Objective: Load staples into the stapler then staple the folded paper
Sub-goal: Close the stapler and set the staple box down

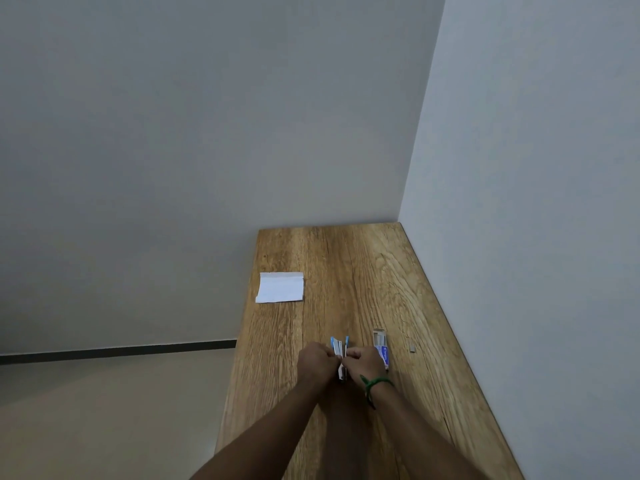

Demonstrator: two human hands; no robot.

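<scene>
You have a narrow wooden table (367, 271) hemmed by a wall along its right edge and another at its far end, so nothing passes beyond those sides. Your two hands, the left hand (316, 362) and right hand (366, 362), crowd the stapler (340, 348) near the middle. Just right of your right hand lies the open staple box (380, 344), and further right a small loose strip of staples (412, 348). The folded paper (280, 287) sits well apart at the left edge. Between it and the stapler the wood lies bare, as does the whole far half
</scene>
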